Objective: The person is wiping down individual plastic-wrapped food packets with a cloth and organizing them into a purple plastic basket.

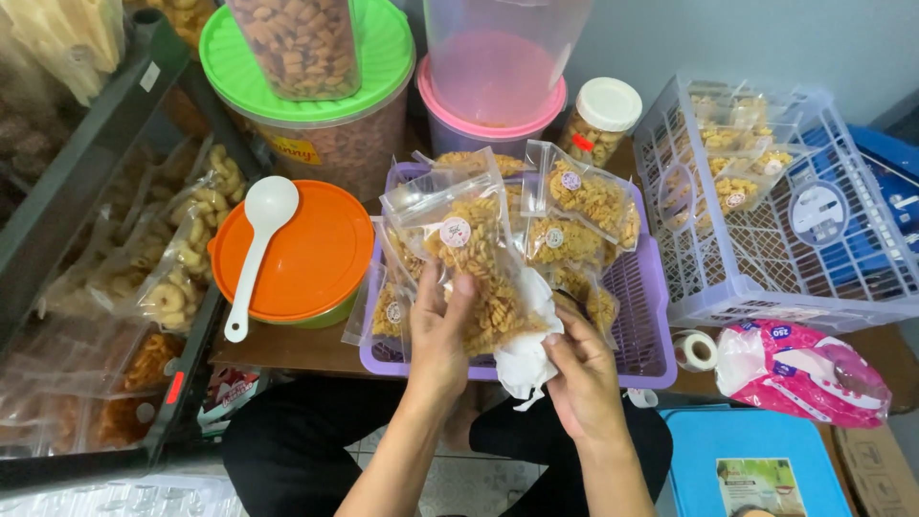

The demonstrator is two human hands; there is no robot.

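Holding a clear bag of spiral snacks (479,268) in closed left hand (438,335), right hand (579,369) pinching white tissue (525,359) w/ bag over purple tray (643,316); wiping step, I'd judge.

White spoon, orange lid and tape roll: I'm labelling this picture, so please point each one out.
White spoon (269,202), head view, on its bowl.
Orange lid (316,254), head view, on its bare top.
Tape roll (696,350), head view, on its outer ring.

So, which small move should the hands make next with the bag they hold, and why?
Probably wipe the clear snack bag with the white cloth. The left hand holds the bag upright above the purple tray, and the right hand presses the cloth against its lower edge.
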